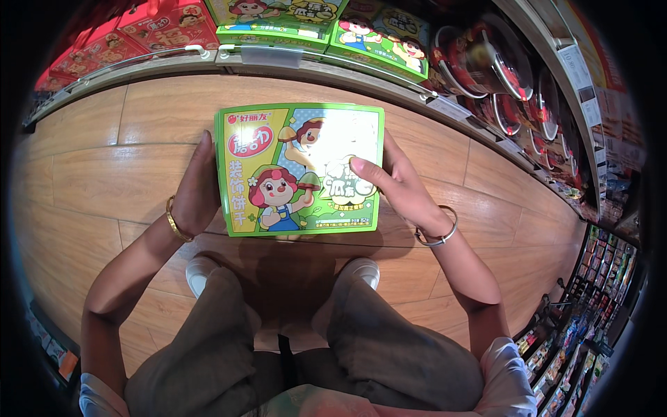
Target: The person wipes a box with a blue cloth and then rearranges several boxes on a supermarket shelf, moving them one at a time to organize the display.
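A green and yellow cardboard biscuit box (299, 208) with cartoon figures is held level above the wooden floor, its printed face up towards me. My left hand (197, 187) presses flat along the box's left side, fingers mostly hidden. My right hand (401, 185) grips the right edge, its thumb on the printed face and its fingers behind. Bright glare covers the upper right of the box. Each wrist wears a bracelet. Similar green boxes (378, 41) stand on the shelf beyond.
A shelf edge with a wire rail (365, 78) curves across the top. Red gift boxes (167, 28) stand at its left, red and clear packages (484, 57) at its right. Racks of small packets (568, 333) stand at lower right. My shoes rest on the wooden floor (156, 172).
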The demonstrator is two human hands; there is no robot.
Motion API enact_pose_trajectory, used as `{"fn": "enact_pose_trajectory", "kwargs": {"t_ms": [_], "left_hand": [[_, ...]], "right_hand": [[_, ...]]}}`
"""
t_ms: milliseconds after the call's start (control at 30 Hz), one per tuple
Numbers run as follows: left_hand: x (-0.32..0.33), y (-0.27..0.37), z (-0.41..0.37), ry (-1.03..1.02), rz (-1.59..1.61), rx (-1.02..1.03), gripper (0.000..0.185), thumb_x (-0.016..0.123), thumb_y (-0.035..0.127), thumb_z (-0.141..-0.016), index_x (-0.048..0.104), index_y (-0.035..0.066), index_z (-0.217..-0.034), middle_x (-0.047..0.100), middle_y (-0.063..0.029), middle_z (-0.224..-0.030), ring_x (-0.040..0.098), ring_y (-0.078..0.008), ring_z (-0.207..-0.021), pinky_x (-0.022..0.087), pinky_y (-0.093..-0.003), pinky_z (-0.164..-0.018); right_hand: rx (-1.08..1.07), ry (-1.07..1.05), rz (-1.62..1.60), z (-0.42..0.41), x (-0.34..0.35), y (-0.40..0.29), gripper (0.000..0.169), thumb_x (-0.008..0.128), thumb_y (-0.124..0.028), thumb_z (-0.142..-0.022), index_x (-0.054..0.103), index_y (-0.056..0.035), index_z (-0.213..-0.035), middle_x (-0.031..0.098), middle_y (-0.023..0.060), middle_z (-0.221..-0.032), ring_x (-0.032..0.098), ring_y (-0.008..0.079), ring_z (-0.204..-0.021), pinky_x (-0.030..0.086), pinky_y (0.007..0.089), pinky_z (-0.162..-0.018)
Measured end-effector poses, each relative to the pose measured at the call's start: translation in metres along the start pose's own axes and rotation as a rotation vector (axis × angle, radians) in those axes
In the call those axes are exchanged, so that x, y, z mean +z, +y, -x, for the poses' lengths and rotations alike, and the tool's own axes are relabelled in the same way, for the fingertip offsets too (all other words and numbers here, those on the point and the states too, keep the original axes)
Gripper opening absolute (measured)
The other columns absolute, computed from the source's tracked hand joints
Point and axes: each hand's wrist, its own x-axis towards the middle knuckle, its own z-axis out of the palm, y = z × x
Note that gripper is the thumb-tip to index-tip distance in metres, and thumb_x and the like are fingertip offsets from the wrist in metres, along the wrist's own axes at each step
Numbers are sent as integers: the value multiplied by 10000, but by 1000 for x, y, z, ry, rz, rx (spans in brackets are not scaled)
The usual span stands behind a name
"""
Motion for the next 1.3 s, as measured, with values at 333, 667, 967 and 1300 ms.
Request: {"fn": "enact_pose_trajectory", "kwargs": {"t_ms": [333, 667, 967, 1300], "left_hand": [[3, 0, -16, 210, -164, 158, 382, 469, 254, -1007, 436, 53, -1330, 595, -55, -1187, 591, -129, -1073, 499, -302, -895], [32, 18, -44, 166, -140, 180, 385, 501, 337, -988, 478, 72, -1267, 626, -67, -1132, 646, -142, -973, 549, -285, -807], [12, 0, -24, 267, -202, 88, 374, 514, 334, -982, 495, 61, -1237, 629, -83, -1118, 646, -144, -965, 553, -286, -799], [21, 1, -17, 182, -193, 69, 408, 470, 315, -1000, 452, 37, -1299, 590, -89, -1185, 604, -170, -1039, 506, -319, -878]], "right_hand": [[-88, 153, 148, -8, -18, -6, 515, 625, -288, -933, 443, 75, -1250, 585, 137, -1146, 554, 158, -1043, 456, 290, -891], [-214, 394, 64, 10, -68, -52, 442, 690, -215, -883, 532, 18, -1225, 665, 89, -1047, 626, 100, -910, 505, 229, -788], [-587, 743, 379, -4, -79, -50, 514, 572, -182, -958, 357, 24, -1377, 538, 147, -1260, 546, 164, -1091, 448, 272, -907], [-608, 811, 700, -42, -84, -56, 568, 532, -226, -960, 306, -23, -1441, 460, 238, -1374, 491, 333, -1242, 384, 386, -1020]]}}
